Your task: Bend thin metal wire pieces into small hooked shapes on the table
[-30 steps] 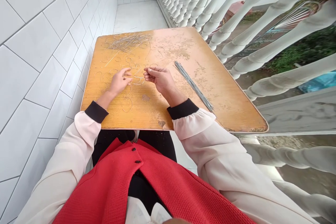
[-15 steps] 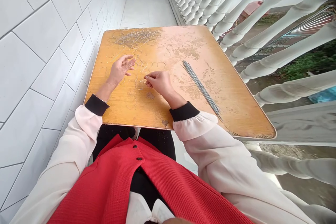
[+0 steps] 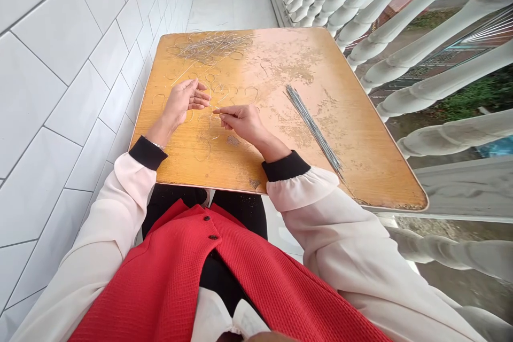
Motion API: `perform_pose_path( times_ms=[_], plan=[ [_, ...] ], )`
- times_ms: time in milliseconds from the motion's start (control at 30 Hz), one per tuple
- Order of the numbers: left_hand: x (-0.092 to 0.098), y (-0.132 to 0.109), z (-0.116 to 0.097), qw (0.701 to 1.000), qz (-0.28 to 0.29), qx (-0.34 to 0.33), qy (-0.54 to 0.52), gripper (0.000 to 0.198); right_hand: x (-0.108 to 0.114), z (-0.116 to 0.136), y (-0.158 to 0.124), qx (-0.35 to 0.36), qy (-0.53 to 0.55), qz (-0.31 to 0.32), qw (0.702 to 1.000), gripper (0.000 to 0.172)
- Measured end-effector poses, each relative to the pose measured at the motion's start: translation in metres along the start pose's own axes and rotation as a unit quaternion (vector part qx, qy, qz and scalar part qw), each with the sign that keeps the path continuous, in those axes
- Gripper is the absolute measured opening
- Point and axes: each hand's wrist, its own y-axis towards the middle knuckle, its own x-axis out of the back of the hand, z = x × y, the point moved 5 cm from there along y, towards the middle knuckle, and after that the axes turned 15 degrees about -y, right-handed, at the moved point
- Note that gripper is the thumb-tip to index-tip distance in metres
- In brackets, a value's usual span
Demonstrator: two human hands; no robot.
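My right hand (image 3: 242,122) pinches a thin piece of wire (image 3: 212,107) between thumb and forefinger, above the table's left half. The wire's end points toward my left hand (image 3: 186,99), whose fingers are stretched out and apart. My left fingertips are close to that end; whether they touch it I cannot tell. Beneath and around both hands lie several loose bent wires (image 3: 251,88), some curled into hooks. To the right of my right hand rests a bundle of straight grey wires (image 3: 313,131), lying at a slant.
A tangled pile of bent wires (image 3: 216,47) lies at the table's far left. The wooden table (image 3: 368,171) has worn, peeling patches. A white tiled wall (image 3: 52,91) rises on the left, and a white balustrade (image 3: 395,72) runs along the right.
My hands have come closer together, the left fingers straightening toward the wire and the right hand's pinch moving slightly left. The view has shifted a little.
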Motion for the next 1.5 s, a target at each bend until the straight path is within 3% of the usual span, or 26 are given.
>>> perform_pose_path(
  times_ms=[133, 300, 433, 567, 700, 933, 1167, 1333, 1500],
  plan=[
    [-0.002, 0.001, 0.001, 1.0, 0.011, 0.01, 0.011, 0.039, -0.002, 0.0, -0.002, 0.038, -0.043, 0.005, 0.998, 0.022],
    [-0.001, 0.004, 0.007, 1.0, 0.012, 0.022, 0.011, 0.046, -0.009, 0.0, -0.001, 0.0, -0.01, -0.009, 1.0, 0.014],
    [-0.002, 0.003, 0.017, 0.998, 0.005, 0.055, -0.03, 0.046, -0.01, 0.004, -0.004, -0.038, -0.047, -0.054, 0.997, 0.029],
    [-0.009, -0.004, 0.023, 0.994, 0.055, 0.089, 0.017, 0.033, -0.012, 0.01, -0.008, -0.018, -0.135, -0.088, 0.987, 0.032],
    [-0.007, -0.01, 0.017, 0.995, 0.047, 0.055, 0.071, 0.022, -0.021, 0.017, -0.009, 0.011, -0.207, -0.067, 0.976, 0.028],
    [-0.007, -0.012, 0.015, 0.987, 0.073, 0.051, 0.136, 0.033, -0.025, 0.016, -0.01, 0.047, -0.276, -0.043, 0.959, 0.032],
    [-0.016, -0.018, 0.006, 0.967, 0.144, 0.076, 0.197, 0.037, -0.019, 0.005, -0.006, 0.05, -0.204, -0.052, 0.976, 0.025],
    [-0.016, -0.013, 0.01, 0.984, 0.081, 0.077, 0.142, 0.035, -0.019, 0.007, -0.006, 0.028, -0.155, -0.06, 0.986, 0.025],
    [-0.014, -0.008, 0.017, 0.989, 0.065, 0.066, 0.114, 0.034, -0.019, 0.005, -0.005, -0.004, -0.07, -0.055, 0.996, 0.032]
  ],
)
